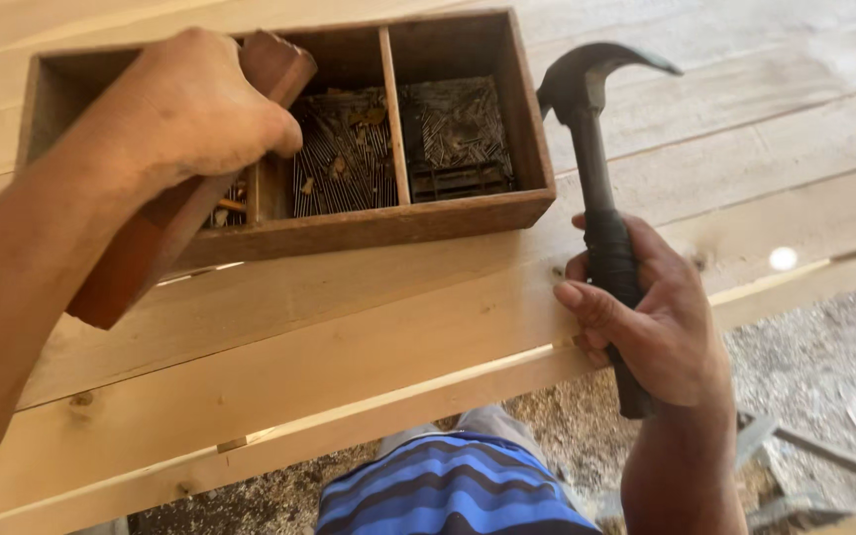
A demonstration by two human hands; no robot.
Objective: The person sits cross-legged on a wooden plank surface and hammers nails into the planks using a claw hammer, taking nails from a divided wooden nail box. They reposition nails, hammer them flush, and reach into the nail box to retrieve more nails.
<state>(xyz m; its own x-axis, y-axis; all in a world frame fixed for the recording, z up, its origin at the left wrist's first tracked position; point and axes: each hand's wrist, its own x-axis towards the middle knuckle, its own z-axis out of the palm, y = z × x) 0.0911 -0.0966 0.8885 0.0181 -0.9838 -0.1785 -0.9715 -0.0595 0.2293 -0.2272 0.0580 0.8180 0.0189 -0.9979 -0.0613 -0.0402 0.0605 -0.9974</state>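
My right hand (651, 317) grips the dark handle of a black claw hammer (591, 149), held upright with its head just right of a wooden box. My left hand (185, 109) is closed over a reddish-brown wooden block (136, 263) that leans on the box's left part and slants down toward me. The brown wooden box (388, 226) rests on pale planks and has dividers; its compartments hold several nails (344, 159) and bits of debris.
Pale wooden planks (349, 337) form the work surface, with narrow gaps between them. Below the near edge lie sawdust on the ground (824, 367), my blue striped clothing (448, 485), and some metal parts (775, 446) at the lower right.
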